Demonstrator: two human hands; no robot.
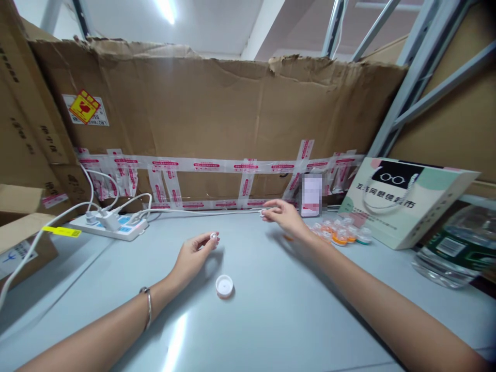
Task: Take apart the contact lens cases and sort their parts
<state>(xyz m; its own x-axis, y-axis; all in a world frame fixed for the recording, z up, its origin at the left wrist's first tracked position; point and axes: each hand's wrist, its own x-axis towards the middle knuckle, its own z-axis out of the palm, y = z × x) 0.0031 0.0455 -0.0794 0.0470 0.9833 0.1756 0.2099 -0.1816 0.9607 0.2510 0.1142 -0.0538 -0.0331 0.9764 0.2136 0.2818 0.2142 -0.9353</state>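
Note:
My left hand [192,256] hovers over the grey table [271,320], fingers pinched on a small white cap-like piece [213,236]. A round white cap [224,285] lies on the table just below and right of that hand. My right hand [284,215] reaches toward the back of the table, fingertips closed on the end of a white cable [201,211] that runs left to a power strip. A small box with a blurred front [312,195] stands right beside that hand. A pile of small orange, white and teal cases [341,233] lies near my right wrist.
A white power strip [112,226] with plugs sits at the left back. Taped cardboard [217,124] walls the back; cardboard boxes [19,232] stand left. A printed paper bag [403,199] and a water bottle on its side [453,248] lie at the right, under metal shelving.

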